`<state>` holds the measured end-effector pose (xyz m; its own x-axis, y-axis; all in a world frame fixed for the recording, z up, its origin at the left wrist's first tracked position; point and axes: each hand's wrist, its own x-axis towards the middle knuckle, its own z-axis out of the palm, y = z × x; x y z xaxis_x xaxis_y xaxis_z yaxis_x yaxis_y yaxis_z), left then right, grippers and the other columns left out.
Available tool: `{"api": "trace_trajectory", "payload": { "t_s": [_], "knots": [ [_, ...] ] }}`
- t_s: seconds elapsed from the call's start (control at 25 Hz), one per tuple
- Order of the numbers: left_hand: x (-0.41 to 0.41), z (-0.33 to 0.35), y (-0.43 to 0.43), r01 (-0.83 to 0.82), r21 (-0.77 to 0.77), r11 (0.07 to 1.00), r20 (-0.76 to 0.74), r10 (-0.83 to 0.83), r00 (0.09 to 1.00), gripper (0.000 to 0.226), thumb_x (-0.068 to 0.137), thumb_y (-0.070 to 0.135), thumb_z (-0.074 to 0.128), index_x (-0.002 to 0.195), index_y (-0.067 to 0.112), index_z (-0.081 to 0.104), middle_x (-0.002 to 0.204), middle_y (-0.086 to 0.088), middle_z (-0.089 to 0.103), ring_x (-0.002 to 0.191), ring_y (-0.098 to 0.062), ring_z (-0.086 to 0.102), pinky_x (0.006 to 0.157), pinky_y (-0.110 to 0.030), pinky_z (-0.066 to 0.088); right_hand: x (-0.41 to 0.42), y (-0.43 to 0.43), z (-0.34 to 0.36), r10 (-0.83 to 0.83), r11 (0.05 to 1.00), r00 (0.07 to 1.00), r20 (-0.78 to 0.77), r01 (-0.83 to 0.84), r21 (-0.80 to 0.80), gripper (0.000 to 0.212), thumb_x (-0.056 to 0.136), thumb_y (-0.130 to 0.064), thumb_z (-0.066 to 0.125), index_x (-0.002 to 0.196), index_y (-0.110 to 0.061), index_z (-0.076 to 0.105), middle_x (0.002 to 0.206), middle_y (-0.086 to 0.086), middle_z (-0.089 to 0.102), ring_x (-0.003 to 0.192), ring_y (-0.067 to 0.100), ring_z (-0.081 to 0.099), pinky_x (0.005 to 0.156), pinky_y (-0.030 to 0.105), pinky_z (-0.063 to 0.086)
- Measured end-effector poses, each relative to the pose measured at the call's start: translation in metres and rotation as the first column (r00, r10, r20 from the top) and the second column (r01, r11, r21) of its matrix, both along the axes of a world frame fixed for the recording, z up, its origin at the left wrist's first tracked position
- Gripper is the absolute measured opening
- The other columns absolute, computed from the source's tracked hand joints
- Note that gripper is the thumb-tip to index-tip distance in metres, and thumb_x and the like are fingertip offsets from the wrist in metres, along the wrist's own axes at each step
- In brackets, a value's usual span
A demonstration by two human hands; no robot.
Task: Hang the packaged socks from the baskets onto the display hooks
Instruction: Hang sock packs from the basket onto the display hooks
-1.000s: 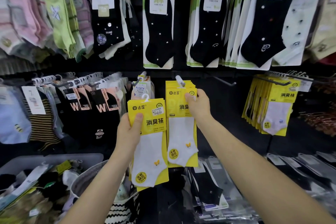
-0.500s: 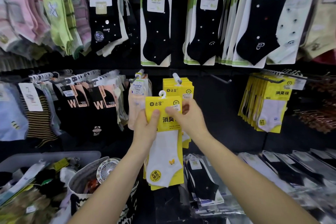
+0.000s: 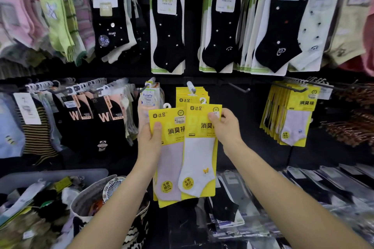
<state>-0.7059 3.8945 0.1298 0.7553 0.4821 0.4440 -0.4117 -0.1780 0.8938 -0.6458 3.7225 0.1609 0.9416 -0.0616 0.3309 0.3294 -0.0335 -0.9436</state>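
Head view, stock as I read it. Item one: white pack (image 3: 199, 159), long axis upright, pinched at its upper right corner by right hand (image 3: 227, 129), thumb in front. Item two: lilac pack (image 3: 169, 170), upright, gripped at its left edge by left hand (image 3: 150, 140), partly behind item one. Target: hook (image 3: 190, 87), above and slightly left of the white pack's loop (image 3: 203, 100), already carrying a yellow stack (image 3: 182, 95). Right hand is nearer; my judgement is to lift the loop onto the hook tip. Basket (image 3: 81, 202) lower left.

One head-worn camera is looking forward and slightly down (wide-angle, edges curving) at the display hooks (image 3: 191, 87) on the sock wall (image 3: 238, 127), sitting near them.
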Motion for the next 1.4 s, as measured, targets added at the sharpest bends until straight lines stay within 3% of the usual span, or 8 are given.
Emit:
{"api": "trace_trajectory", "payload": {
  "t_s": [0.24, 0.4, 0.52, 0.68, 0.84, 1.04, 1.2, 1.4],
  "knots": [
    [-0.007, -0.001, 0.027, -0.075, 0.013, 0.997, -0.031, 0.075, 0.997, 0.020, 0.099, 0.029, 0.041, 0.088, 0.022, 0.056, 0.091, 0.001, 0.064, 0.083, -0.013, 0.062, 0.068, -0.025, 0.049, 0.024, 0.020, 0.023, -0.020, 0.997, 0.998, 0.056, 0.025, -0.079, 0.011, 0.088, -0.022, 0.059, 0.079, -0.025, 0.053, 0.088, 0.000, 0.063, 0.087, 0.023, 0.063, 0.077, 0.042, 0.053],
    [-0.008, -0.002, 0.032, -0.067, 0.033, 0.997, -0.045, 0.069, 0.997, 0.027, 0.099, 0.028, 0.041, 0.099, 0.006, 0.057, 0.096, -0.007, 0.065, 0.087, -0.020, 0.063, 0.072, -0.029, 0.049, 0.035, 0.032, 0.016, -0.066, 0.990, 0.997, 0.027, 0.069, -0.122, 0.010, 0.090, -0.024, 0.059, 0.084, -0.020, 0.053, 0.086, 0.003, 0.062, 0.084, 0.026, 0.062, 0.074, 0.041, 0.053],
    [-0.008, -0.001, 0.027, -0.056, 0.028, 0.998, -0.045, 0.057, 0.997, 0.027, 0.099, 0.028, 0.042, 0.102, 0.006, 0.057, 0.096, -0.004, 0.065, 0.087, -0.018, 0.063, 0.069, -0.025, 0.049, 0.039, 0.031, 0.016, -0.094, 0.978, 0.995, 0.015, 0.095, -0.183, 0.013, 0.089, -0.028, 0.060, 0.090, -0.016, 0.054, 0.084, 0.000, 0.059, 0.080, 0.020, 0.058, 0.067, 0.034, 0.048],
    [-0.007, 0.003, 0.014, -0.014, 0.043, 0.999, -0.008, 0.014, 1.000, 0.022, 0.099, 0.025, 0.042, 0.093, 0.015, 0.060, 0.086, 0.004, 0.067, 0.074, 0.000, 0.064, 0.062, -0.014, 0.049, 0.023, 0.022, 0.006, -0.236, 0.940, 0.958, 0.162, 0.268, -0.211, 0.026, 0.086, -0.037, 0.064, 0.102, -0.020, 0.053, 0.098, -0.005, 0.053, 0.091, 0.012, 0.053, 0.078, 0.029, 0.047],
    [-0.005, 0.004, -0.006, 0.036, 0.045, 0.998, 0.013, -0.037, 0.999, 0.020, 0.099, 0.020, 0.042, 0.090, 0.019, 0.059, 0.083, 0.010, 0.065, 0.068, 0.006, 0.064, 0.057, -0.008, 0.048, -0.007, 0.028, -0.007, 0.067, 0.984, 0.987, 0.149, -0.040, -0.173, 0.026, 0.077, -0.044, 0.070, 0.082, -0.024, 0.054, 0.079, -0.009, 0.056, 0.070, 0.004, 0.051, 0.061, 0.013, 0.043],
    [-0.002, 0.001, -0.023, 0.113, 0.036, 0.993, 0.016, -0.113, 0.993, 0.021, 0.099, 0.020, 0.042, 0.095, 0.016, 0.062, 0.086, 0.006, 0.069, 0.072, 0.000, 0.067, 0.064, -0.017, 0.054, -0.011, 0.022, -0.007, 0.068, 0.988, 0.995, 0.070, -0.058, -0.143, 0.029, 0.077, -0.031, 0.075, 0.085, -0.006, 0.063, 0.086, 0.010, 0.070, 0.082, 0.028, 0.067, 0.076, 0.043, 0.057],
    [0.001, -0.001, -0.021, 0.033, 0.031, 0.999, 0.006, -0.033, 0.999, 0.026, 0.100, 0.017, 0.038, 0.095, 0.008, 0.061, 0.083, 0.004, 0.065, 0.070, -0.001, 0.061, 0.059, -0.011, 0.048, -0.009, 0.010, -0.007, 0.110, 0.992, 0.993, 0.037, -0.107, -0.070, 0.007, 0.084, -0.022, 0.068, 0.083, -0.024, 0.061, 0.081, -0.003, 0.073, 0.078, 0.013, 0.070, 0.077, 0.041, 0.058],
    [-0.001, -0.001, -0.003, -0.092, -0.034, 0.995, -0.031, 0.091, 0.995, 0.022, 0.099, 0.019, 0.041, 0.082, 0.017, 0.055, 0.076, 0.008, 0.060, 0.066, -0.002, 0.057, 0.055, -0.011, 0.044, 0.004, 0.003, 0.005, -0.018, 1.000, 1.000, 0.019, 0.017, 0.015, 0.013, 0.090, -0.016, 0.058, 0.084, -0.027, 0.055, 0.092, 0.006, 0.069, 0.088, 0.024, 0.068, 0.081, 0.048, 0.055]
  ]
}}
